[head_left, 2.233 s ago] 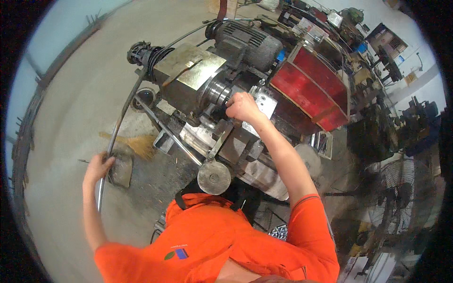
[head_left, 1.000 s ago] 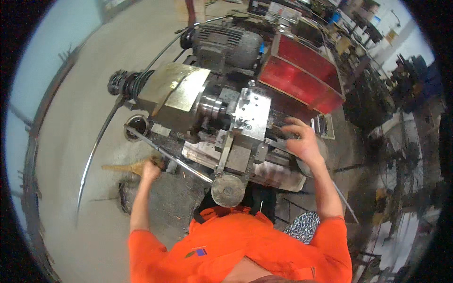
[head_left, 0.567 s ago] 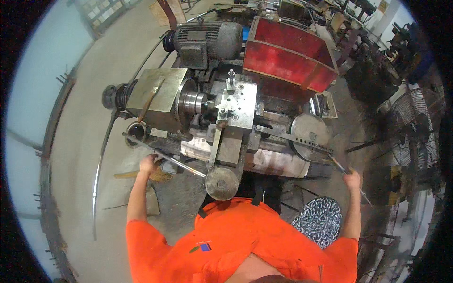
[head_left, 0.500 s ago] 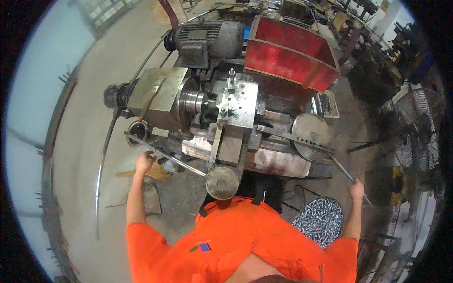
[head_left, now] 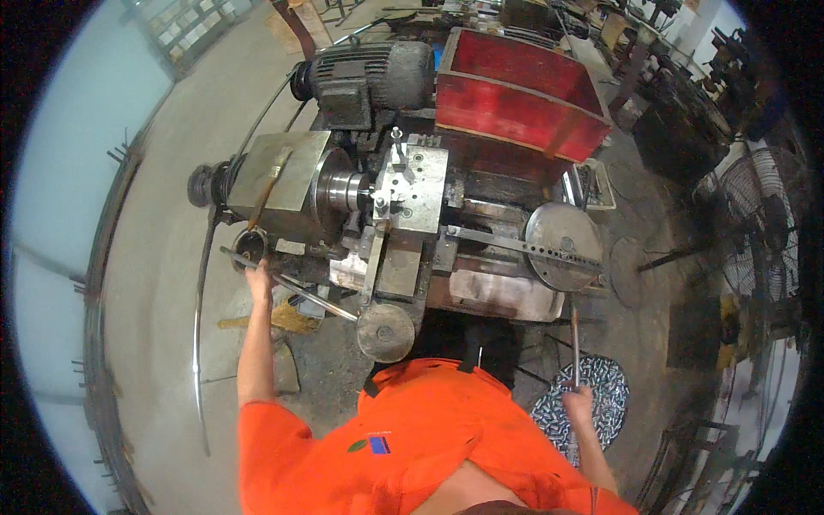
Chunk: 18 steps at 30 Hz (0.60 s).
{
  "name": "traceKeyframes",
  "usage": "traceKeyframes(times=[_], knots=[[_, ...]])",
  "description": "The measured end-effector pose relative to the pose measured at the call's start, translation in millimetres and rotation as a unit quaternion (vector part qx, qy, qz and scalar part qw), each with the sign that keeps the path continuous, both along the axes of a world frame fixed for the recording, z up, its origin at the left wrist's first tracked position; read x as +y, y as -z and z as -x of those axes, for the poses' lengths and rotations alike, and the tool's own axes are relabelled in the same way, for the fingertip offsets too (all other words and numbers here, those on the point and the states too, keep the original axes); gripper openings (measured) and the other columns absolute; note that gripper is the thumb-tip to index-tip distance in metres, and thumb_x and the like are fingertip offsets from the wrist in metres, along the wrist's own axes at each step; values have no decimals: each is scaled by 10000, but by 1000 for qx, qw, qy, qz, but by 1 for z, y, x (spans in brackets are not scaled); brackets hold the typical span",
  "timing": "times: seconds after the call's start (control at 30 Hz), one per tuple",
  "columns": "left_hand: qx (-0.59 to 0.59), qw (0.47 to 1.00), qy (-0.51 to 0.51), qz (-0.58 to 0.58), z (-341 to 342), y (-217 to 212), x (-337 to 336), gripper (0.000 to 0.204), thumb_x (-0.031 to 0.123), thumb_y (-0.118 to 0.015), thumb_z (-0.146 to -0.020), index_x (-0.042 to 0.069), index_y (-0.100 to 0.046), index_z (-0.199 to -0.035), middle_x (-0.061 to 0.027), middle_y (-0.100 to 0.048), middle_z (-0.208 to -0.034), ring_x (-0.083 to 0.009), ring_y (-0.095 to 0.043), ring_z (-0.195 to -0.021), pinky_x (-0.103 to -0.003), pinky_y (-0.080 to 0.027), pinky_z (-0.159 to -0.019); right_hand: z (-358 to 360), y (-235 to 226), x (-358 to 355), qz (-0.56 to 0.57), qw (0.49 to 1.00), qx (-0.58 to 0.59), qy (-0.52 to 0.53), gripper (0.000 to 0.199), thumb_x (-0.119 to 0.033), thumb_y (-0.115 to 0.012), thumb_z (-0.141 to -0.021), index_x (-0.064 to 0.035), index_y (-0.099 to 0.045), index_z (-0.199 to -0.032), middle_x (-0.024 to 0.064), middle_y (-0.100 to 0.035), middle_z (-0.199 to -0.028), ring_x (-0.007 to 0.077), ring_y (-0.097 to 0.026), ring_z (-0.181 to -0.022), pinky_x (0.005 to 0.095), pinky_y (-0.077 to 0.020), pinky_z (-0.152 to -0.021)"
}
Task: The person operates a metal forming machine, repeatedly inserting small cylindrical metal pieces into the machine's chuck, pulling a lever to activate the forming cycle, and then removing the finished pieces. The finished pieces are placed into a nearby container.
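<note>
My right hand [head_left: 578, 403] is closed around a steel lever rod [head_left: 575, 339], which runs down from the round metal disc [head_left: 549, 236] on the lathe's right side. My left hand [head_left: 259, 281] is at a second, slanting lever rod [head_left: 311, 296], its fingers curled over the upper part. That rod's lower end meets a smaller round plate [head_left: 385, 333] at the front of the slide. Above the slide sits a bolted steel tool block [head_left: 415, 193], close to the shiny chuck [head_left: 345, 190]. A perforated flat bar [head_left: 498, 241] links the slide and the large disc.
Under my right hand stands a container heaped with small shiny metal parts [head_left: 601, 390]. A red box [head_left: 515, 103] and a motor [head_left: 373, 75] are behind the lathe. A brush [head_left: 273, 184] lies on the headstock cover. At the right is a fan [head_left: 760, 223].
The right lever has swung toward me and leftward with my right hand. The tool block has shifted left, closer to the chuck. My left hand has risen onto the slanting lever rod.
</note>
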<state>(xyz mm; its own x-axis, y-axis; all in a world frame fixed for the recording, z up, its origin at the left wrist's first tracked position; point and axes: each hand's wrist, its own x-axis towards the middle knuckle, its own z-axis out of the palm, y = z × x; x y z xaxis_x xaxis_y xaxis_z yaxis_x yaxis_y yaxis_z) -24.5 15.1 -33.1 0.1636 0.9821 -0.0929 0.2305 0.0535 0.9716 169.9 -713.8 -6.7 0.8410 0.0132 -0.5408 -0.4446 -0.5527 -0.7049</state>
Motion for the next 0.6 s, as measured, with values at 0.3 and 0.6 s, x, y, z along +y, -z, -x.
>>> traceKeyframes(times=[0.3, 0.6], knots=[[12, 999, -1, -38, -6, -12, -11, 243, 165, -556, -841, -28, -453, -947, -114, -580, -719, -223, -615, -522, -336, -522, -433, 29, -8, 45, -16, 999, -23, 28, 318, -47, -504, -631, 2, -623, -922, -2, -468, -563, 103, -405, -435, 254, -297, -404], [56, 998, 26, -16, 6, 7, 12, 223, 200, -532, -829, -13, -490, -879, -95, -575, -613, -224, -625, -507, -328, -519, -402, 35, 26, 32, -54, 994, -92, -7, 378, -15, -513, -606, 17, -593, -974, 2, -513, -683, 101, -465, -558, 243, -354, -492]])
